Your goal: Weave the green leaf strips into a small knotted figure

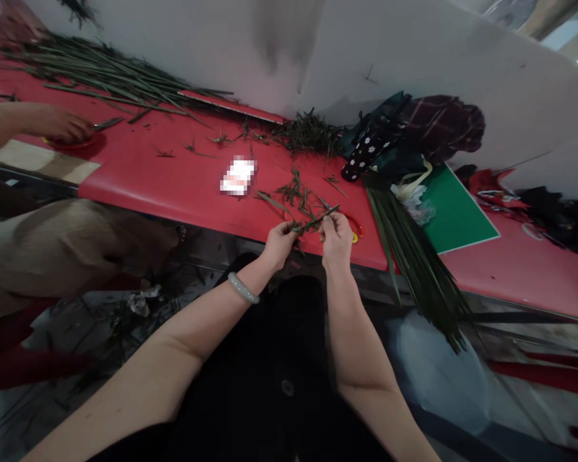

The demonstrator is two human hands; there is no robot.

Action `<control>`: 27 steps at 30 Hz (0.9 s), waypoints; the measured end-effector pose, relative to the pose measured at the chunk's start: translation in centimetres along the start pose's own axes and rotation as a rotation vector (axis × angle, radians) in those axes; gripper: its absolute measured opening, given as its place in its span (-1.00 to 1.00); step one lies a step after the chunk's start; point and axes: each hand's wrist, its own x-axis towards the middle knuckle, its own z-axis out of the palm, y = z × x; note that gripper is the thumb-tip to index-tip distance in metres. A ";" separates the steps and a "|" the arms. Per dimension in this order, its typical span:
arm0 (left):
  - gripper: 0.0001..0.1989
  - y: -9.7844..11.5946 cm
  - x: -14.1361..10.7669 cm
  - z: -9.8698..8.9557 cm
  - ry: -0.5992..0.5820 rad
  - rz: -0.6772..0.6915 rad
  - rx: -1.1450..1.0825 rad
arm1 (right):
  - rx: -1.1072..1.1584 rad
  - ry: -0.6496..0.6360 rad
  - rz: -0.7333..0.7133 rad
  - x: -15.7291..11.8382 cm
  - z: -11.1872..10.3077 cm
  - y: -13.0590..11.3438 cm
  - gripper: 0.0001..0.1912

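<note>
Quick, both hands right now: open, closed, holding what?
Left hand: closed, pinching a green leaf strip.
Right hand: closed, fingers on the same strip.

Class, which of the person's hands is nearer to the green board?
Right. In the picture, the right hand lies left of the green board, across the long leaves; the left hand is farther left.

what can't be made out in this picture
All in the head view:
Gripped parts of the thin green leaf strip: hidden by the left hand and right hand.
Part of the red-and-yellow-handled scissors: hidden behind the right hand.
Content of the bright white rectangle: lost to pixelation.
Rest of the co-worker's bare arm: cut off by the left edge.
</note>
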 end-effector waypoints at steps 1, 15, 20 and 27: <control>-0.89 0.2 -0.2 0.1 -0.011 -0.046 -0.060 | 0.093 0.027 0.037 -0.1 0.1 0.0 -0.81; -0.83 1.0 -1.5 0.1 -0.268 -0.193 -0.091 | 0.340 0.075 0.158 -0.3 -0.3 0.1 -0.74; -0.85 0.7 -1.1 -0.2 -0.187 -0.192 -0.115 | 0.259 0.126 0.090 -0.1 -0.7 -0.1 -0.74; -0.78 0.4 -1.0 -0.6 -0.219 -0.270 -0.195 | 0.239 0.227 0.061 0.7 -1.6 -0.3 -0.71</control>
